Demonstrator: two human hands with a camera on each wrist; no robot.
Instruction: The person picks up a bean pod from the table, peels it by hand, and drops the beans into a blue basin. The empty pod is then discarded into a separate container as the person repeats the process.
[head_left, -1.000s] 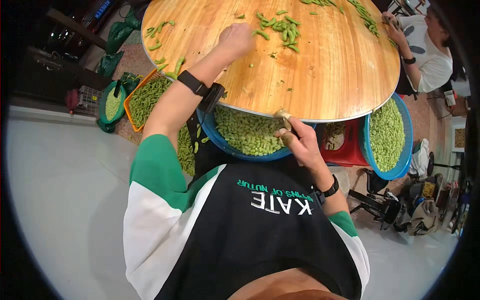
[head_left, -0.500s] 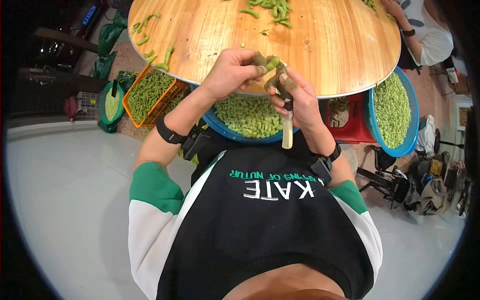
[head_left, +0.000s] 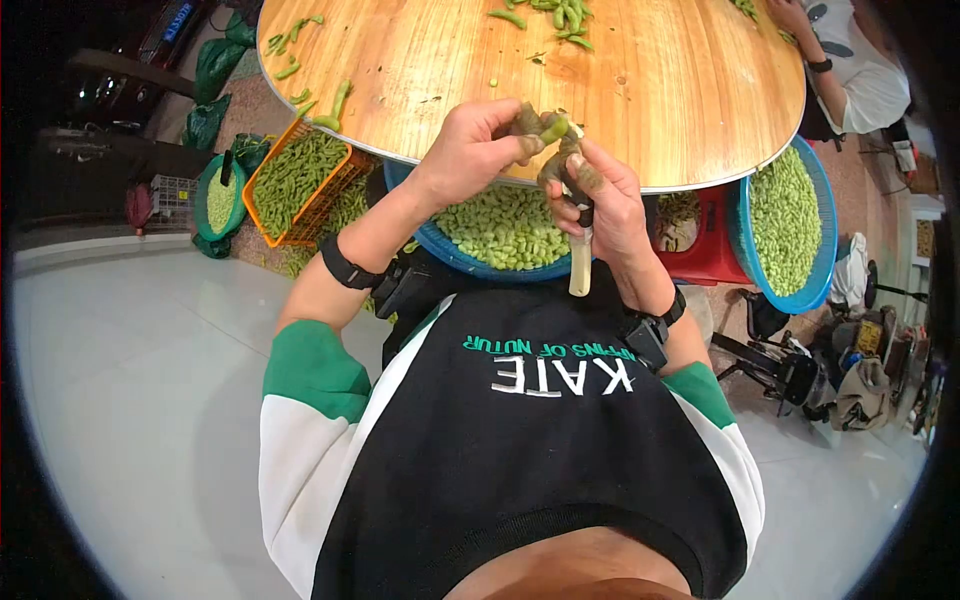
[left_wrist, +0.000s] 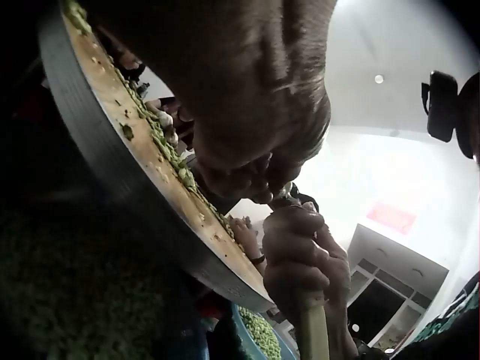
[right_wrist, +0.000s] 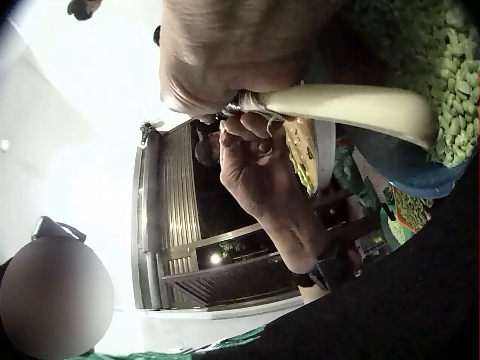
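Pod (head_left: 555, 130) sits just beyond your left fingertips, its near end pinched in your left hand (head_left: 472, 152), thumb against curled fingers. Your right hand (head_left: 612, 205) is closed round a pale-handled tool (head_left: 580, 266), its fingertips close by the pod's far end; whether they touch it, you cannot tell, and the tool's working end is hidden. The pod's long axis slants across the space between your hands, its free end pointing rightward and slightly away from your body. The handle runs out below your right fist, back toward you. Beneath both hands, on your side of the table (head_left: 650, 110), lie loose beans (head_left: 505, 230) in a blue basin (head_left: 455, 262). The step looks like opening this pod; the next move probably calls for a steady left pinch and small, controlled right-hand work, fingertips kept clear of any edge.
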